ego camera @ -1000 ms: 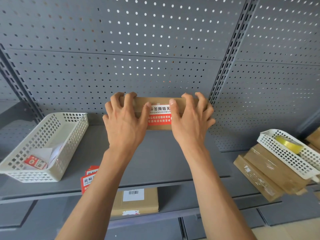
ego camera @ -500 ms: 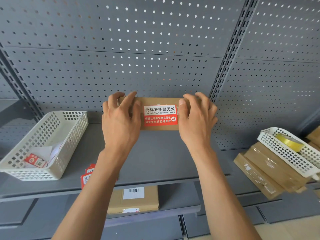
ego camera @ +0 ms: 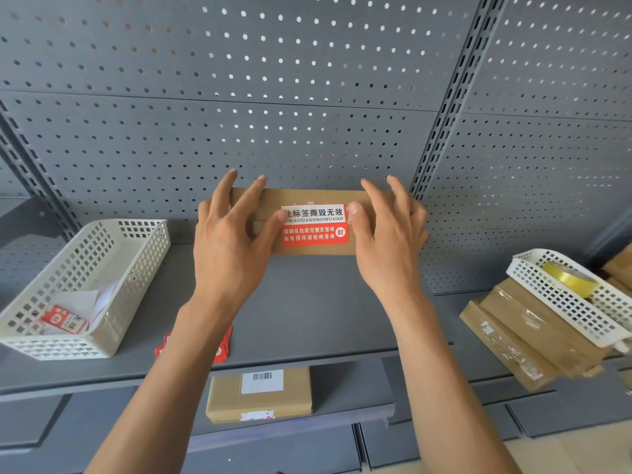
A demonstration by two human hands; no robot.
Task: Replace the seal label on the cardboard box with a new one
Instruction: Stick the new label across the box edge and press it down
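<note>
Pressing down the seal label [ego camera: 314, 225] looks like the step in hand: the label lies flat across the seam of the cardboard box [ego camera: 307, 222], with no lifted corner visible.

Left hand [ego camera: 232, 241]: fingers spread and extended, thumb tip touching the label's left edge, palm over the box's left end. Not gripping anything.

Right hand [ego camera: 386, 241]: fingers splayed and slightly lifted, thumb tip at the label's right edge. Also holds nothing.

Box position: flat on the grey shelf [ego camera: 307, 313], pushed back near the perforated back panel [ego camera: 239, 131], roughly centred between the two hands.

Appearance: plain brown cardboard, low and oblong. Label is a rectangle, white upper band with black characters, red lower band with white characters and a round mark at right. It looks intact and square to the box.

Judgement: task appears near its end. Next move probably calls for a last firm rub along the edges, then letting go; whether the ends are fully stuck under the thumbs cannot be told.

Nearby: a white basket [ego camera: 85, 285] to the left holds crumpled backing and a used red label.
</note>
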